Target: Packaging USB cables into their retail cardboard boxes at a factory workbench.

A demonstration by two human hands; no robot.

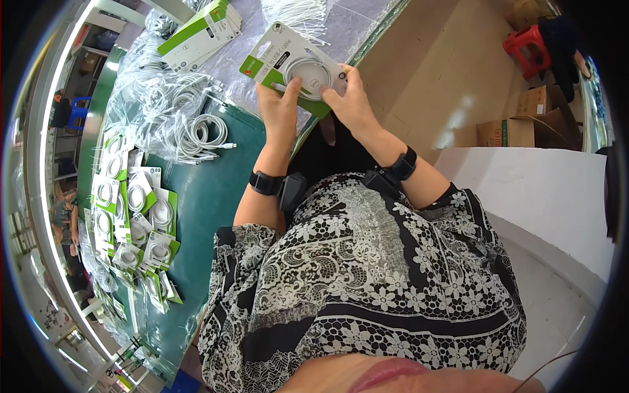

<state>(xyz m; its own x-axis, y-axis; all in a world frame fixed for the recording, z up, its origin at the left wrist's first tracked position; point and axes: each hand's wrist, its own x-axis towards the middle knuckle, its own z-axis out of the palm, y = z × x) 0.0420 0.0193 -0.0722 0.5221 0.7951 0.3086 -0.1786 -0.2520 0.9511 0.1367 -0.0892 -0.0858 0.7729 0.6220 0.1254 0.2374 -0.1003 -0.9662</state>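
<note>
White-green cardboard cable card (295, 69): I see its length slant down rightward.
Left hand (279, 108): pinches lower edge.
Right hand (354, 107): pinches right end.

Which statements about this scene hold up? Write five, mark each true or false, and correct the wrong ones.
1. The left hand and right hand both hold one carded cable. True.
2. A yellow stool stands at the upper right. False: a red stool is there.
3. More packaged cables lie on the green tabletop. True.
4. The person wears plain red. False: the patterned top is black and white.
5. Cardboard boxes are on the right. True.
</note>
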